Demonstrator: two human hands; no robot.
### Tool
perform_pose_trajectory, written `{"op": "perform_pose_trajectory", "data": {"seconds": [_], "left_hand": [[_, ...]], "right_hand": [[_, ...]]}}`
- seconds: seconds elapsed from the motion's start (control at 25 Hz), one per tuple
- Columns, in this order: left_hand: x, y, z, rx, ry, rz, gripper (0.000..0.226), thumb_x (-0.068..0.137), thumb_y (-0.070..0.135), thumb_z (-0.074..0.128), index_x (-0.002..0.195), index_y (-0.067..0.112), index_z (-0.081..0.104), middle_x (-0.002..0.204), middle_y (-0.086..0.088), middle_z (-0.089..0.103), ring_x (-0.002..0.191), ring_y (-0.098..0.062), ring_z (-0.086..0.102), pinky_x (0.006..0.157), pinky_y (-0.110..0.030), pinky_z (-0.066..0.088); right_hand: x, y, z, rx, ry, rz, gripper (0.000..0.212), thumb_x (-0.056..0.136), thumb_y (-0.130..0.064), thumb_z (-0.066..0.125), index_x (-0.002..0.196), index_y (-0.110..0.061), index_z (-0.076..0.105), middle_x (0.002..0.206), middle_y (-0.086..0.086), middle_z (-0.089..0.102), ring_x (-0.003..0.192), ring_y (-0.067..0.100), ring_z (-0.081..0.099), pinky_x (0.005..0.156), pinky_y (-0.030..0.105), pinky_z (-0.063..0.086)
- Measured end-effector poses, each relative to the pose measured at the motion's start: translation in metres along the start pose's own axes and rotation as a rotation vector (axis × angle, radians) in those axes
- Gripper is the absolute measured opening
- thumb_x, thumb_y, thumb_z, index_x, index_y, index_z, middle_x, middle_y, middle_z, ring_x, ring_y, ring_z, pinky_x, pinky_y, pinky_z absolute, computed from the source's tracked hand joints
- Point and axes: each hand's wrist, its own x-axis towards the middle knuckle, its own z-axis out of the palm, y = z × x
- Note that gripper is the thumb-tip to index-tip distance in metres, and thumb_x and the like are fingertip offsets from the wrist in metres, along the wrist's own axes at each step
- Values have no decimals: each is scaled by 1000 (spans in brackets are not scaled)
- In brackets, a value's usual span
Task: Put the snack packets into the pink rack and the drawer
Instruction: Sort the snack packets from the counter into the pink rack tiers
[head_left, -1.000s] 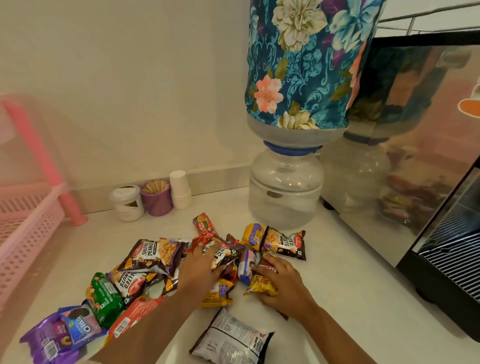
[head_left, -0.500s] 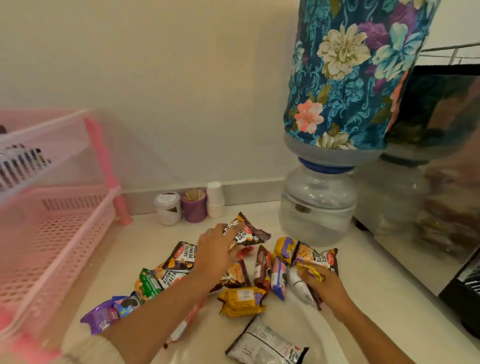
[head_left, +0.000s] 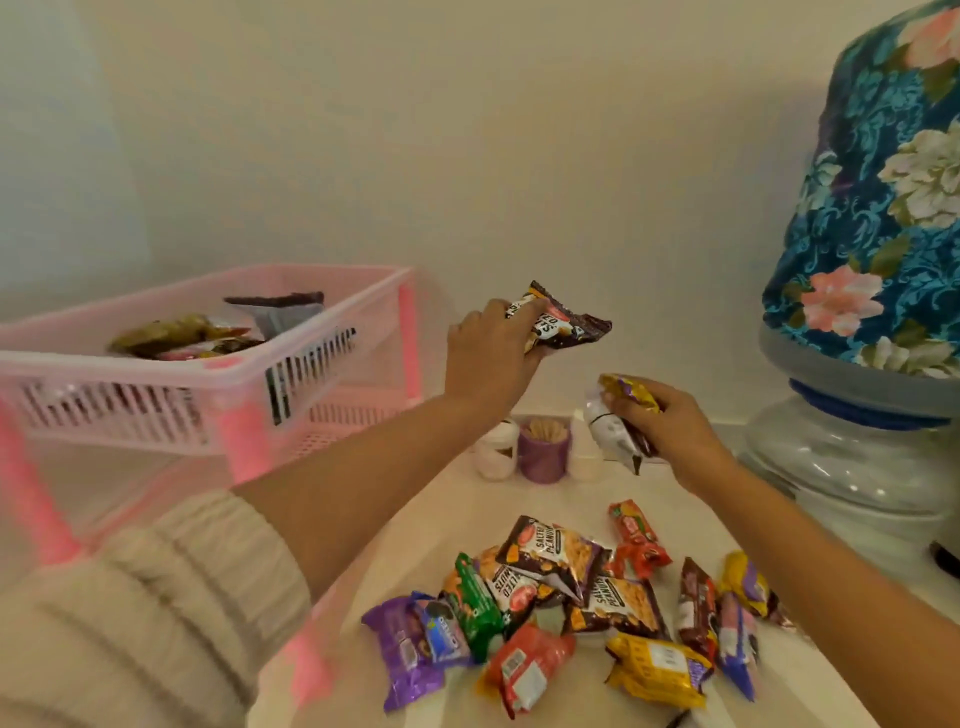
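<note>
My left hand is raised and grips a brown salted-peanut packet, just right of the pink rack. The rack's top tray holds a few packets. My right hand is lifted over the counter and holds a white packet and a yellow one together. A pile of snack packets lies on the white counter below both hands: peanut bags, a purple pack, a green pack, red and yellow ones. No drawer is in sight.
A water dispenser bottle under a floral cover stands at the right on its clear base. A purple toothpick cup and small white containers sit against the wall behind my hands.
Both hands have risen from the pile, each with packets in it. My left hand went up and left toward the rack. The view has swung left, so the rack's top tray shows.
</note>
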Motion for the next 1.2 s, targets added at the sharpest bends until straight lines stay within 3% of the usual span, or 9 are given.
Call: {"op": "perform_pose_trajectory", "data": {"seconds": [0.12,0.28,0.44,0.6,0.72,0.88,1.04,1.2], "left_hand": [[21,-31,-49,131,72,4,50,87,41,55,134,31,42,120,-11,52,106,-35,50,84,-42,37],[38,-90,-116,274,137,-27,50,87,42,53,134,30,41,121,-11,51,108,-36,50,87,-44,37],[36,-163,-175,375,184,-113,49,88,40,55,134,27,41,121,-15,52,107,-38,50,88,-46,37],[9,-230,-204,434,170,-232,48,87,39,57,132,25,44,118,-19,53,104,-41,51,86,-48,38],[-16,-269,-204,471,93,-285,48,88,39,56,132,25,44,116,-19,53,103,-42,51,86,-48,39],[-31,-306,-195,440,-35,-416,48,88,40,55,133,27,43,117,-18,53,105,-42,52,87,-47,41],[-29,-324,-179,354,-173,-470,58,87,41,56,139,30,32,124,-15,52,109,-38,52,87,-45,43],[-19,-332,-165,263,-489,-525,80,85,46,57,146,28,10,139,-17,42,118,-35,49,92,-42,44]], "right_hand": [[34,-49,49,21,-55,-68,15,81,-19,68,90,-30,66,85,-6,66,78,13,63,72,27,51],[67,-106,117,-20,-157,-224,24,81,-20,69,105,-17,67,87,-4,67,79,11,63,77,27,52],[86,-152,179,-87,-172,-423,26,80,-26,69,106,-22,68,100,-3,67,97,15,63,91,31,50],[93,-180,237,-94,-194,-541,27,82,-26,67,109,-21,68,103,-2,68,99,14,62,94,33,48],[87,-186,277,-182,-258,-600,29,83,-27,66,111,-20,67,111,1,68,102,13,60,95,31,46],[76,-178,316,-478,-466,-727,30,84,-29,65,113,-23,65,115,1,65,97,7,52,79,18,38],[81,-161,341,-828,-667,-744,36,82,-34,65,116,-22,63,121,4,61,109,21,54,93,34,44],[96,-157,349,-1045,-642,-745,43,84,-35,62,125,-23,55,127,3,56,113,23,52,94,35,43]]}}
